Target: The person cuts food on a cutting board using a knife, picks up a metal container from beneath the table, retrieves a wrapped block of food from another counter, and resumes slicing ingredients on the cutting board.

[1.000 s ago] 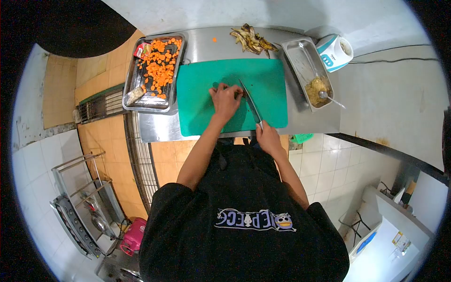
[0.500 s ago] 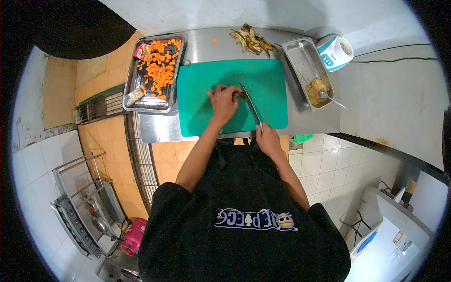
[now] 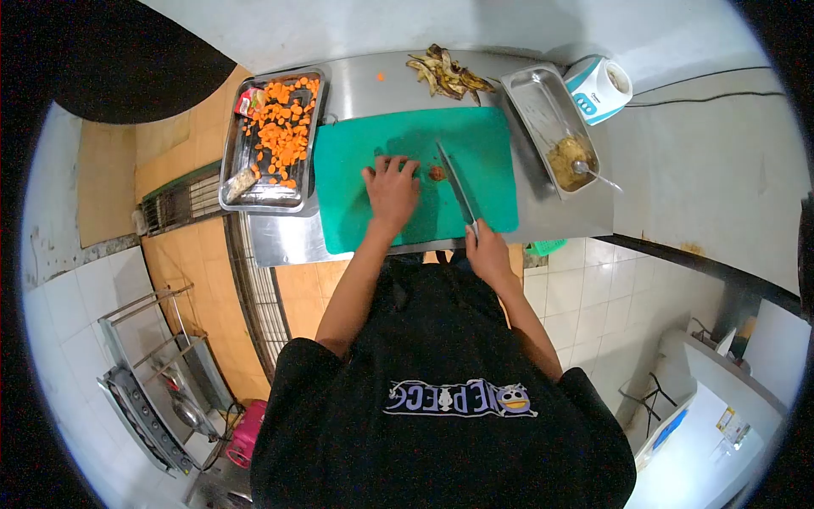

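Note:
My right hand (image 3: 487,253) is wrapped round the handle of a kitchen knife (image 3: 459,183), whose blade points away across the green cutting board (image 3: 356,212). Just left of the blade lies a small reddish-brown heap (image 3: 437,173) of what looks like chopped food. My left hand (image 3: 393,193) rests on the board further left, its fingers spread and stretched forward. Something dark shows at its fingertips, too small and shaded to name.
Left of the board stands a metal tray (image 3: 315,110) with carrot pieces (image 3: 284,136) and a red packet (image 3: 250,103). Banana peels (image 3: 448,73) lie behind. To the right are a deep metal pan (image 3: 527,93) with yellowish mash and a spoon (image 3: 593,172), and a white-and-blue appliance (image 3: 600,92).
My left hand has shifted left, away from the blade, and its fingers have spread. The reddish-brown heap now shows beside the knife. My right hand keeps its hold on the knife.

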